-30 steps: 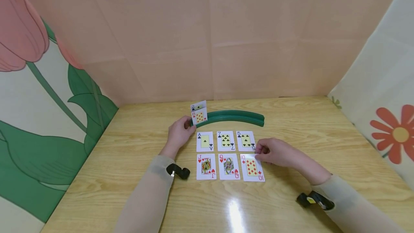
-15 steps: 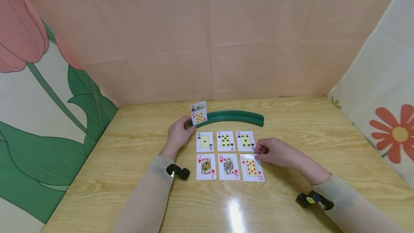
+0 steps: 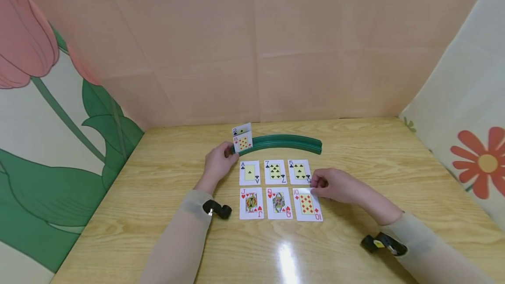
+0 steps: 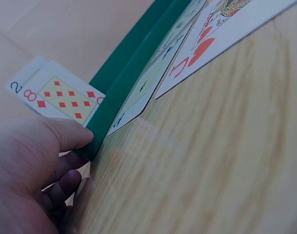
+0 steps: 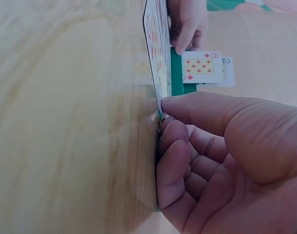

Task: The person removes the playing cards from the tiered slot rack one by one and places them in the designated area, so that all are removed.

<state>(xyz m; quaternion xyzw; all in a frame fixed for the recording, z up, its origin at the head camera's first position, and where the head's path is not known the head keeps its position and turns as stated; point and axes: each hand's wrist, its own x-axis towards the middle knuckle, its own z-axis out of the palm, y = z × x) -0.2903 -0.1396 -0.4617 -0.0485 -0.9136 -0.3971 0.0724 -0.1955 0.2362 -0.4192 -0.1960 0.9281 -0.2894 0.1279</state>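
Observation:
My left hand (image 3: 219,159) grips the left end of a curved green card holder (image 3: 289,141), thumb on its front in the left wrist view. In that end stand an eight of diamonds (image 3: 243,143) and, behind it, a black two (image 3: 241,129), partly covered. My right hand (image 3: 341,185) pinches the upper right corner of the ten of diamonds (image 3: 307,205). Seen from the right wrist, the thumb lies over the card's edge, with the other fingers curled below. The card is slightly turned against its row.
The ace (image 3: 250,173), seven (image 3: 275,172) and five of clubs (image 3: 299,172) lie face up before the holder. Nearer lie the jack (image 3: 251,204) and queen of hearts (image 3: 279,204). All rest on a wooden table (image 3: 158,231), with a pink cloth (image 3: 252,56) behind.

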